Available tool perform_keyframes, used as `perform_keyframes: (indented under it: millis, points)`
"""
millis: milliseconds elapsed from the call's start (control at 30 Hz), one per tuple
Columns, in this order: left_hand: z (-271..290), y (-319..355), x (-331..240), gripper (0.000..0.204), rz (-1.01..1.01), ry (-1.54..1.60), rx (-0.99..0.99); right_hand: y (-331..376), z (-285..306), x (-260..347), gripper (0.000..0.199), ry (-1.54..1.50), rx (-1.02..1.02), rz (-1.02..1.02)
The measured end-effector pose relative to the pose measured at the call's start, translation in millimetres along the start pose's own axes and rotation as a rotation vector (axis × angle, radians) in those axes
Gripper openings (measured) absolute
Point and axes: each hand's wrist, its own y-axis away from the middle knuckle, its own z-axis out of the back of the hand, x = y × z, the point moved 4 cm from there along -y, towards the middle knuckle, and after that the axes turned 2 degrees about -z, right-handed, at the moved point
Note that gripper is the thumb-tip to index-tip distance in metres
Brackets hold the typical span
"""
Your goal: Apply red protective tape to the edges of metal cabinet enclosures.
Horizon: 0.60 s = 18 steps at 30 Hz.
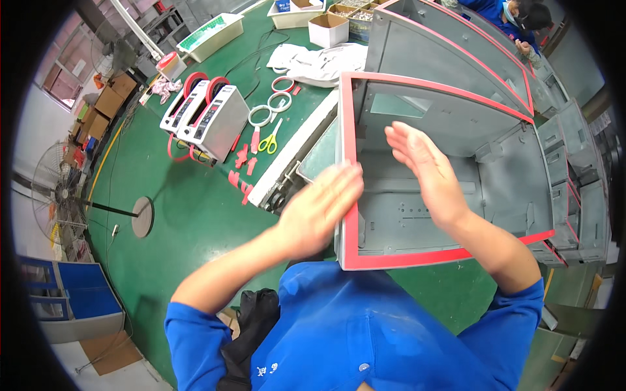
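A grey metal cabinet shell (424,189) lies in front of me, its open side facing up. Red tape (349,228) runs along its rim. My left hand (321,207) is flat, fingers stretched, with its fingertips over the taped left edge; whether it presses on the tape I cannot tell. Over the cabinet's open inside is my right hand (427,173), fingers extended and slightly bent, with nothing in it. Both hands look a little blurred.
Left of the cabinet, the green surface holds two tape dispensers (215,124), yellow-green scissors (270,138), tape rings (259,116) and red tape scraps (241,156). More taped cabinets (450,52) stand beyond, near another person (521,19). A pedestal fan (62,192) stands far left.
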Motion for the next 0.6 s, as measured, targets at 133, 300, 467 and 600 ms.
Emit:
perform_keyframes:
  millis: [133, 300, 467, 600]
  points:
    - [15.5, 27.3, -54.0, 0.04, 0.032, 0.055, 0.04, -14.4, -31.9, 8.5, 0.044, 0.414, 0.117, 0.314]
    - [17.6, 45.4, -83.8, 0.035, 0.034, 0.11, 0.034, -20.2, -77.4, -9.8, 0.057, 1.134, 0.327, 0.696]
    - [9.1, 65.5, -89.1, 0.035, 0.023, 0.135, -0.067, -89.2, -79.3, -29.1, 0.067, 1.472, 0.354, 0.5]
    - [7.1, 86.1, -86.2, 0.028, 0.005, 0.261, -0.207, -153.4, -64.2, -34.0, 0.071, 1.563, 0.166, 0.436]
